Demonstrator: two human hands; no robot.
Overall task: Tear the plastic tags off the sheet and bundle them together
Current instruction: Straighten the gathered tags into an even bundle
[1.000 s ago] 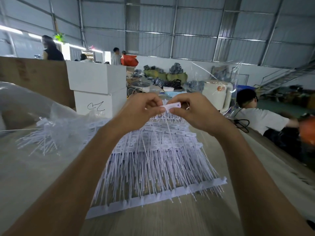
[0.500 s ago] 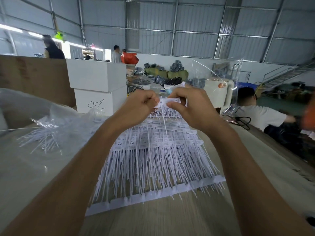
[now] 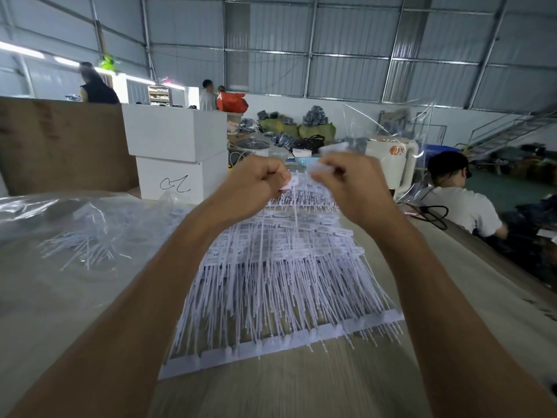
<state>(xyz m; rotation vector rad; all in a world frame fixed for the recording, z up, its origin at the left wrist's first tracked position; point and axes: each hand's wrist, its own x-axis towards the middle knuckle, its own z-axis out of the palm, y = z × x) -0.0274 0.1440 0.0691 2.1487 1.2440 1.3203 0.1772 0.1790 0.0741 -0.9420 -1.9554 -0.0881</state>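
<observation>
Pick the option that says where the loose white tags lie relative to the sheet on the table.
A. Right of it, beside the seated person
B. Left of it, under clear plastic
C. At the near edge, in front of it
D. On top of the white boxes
B: the loose tags lie under clear plastic, left of the sheet on the table.
</observation>
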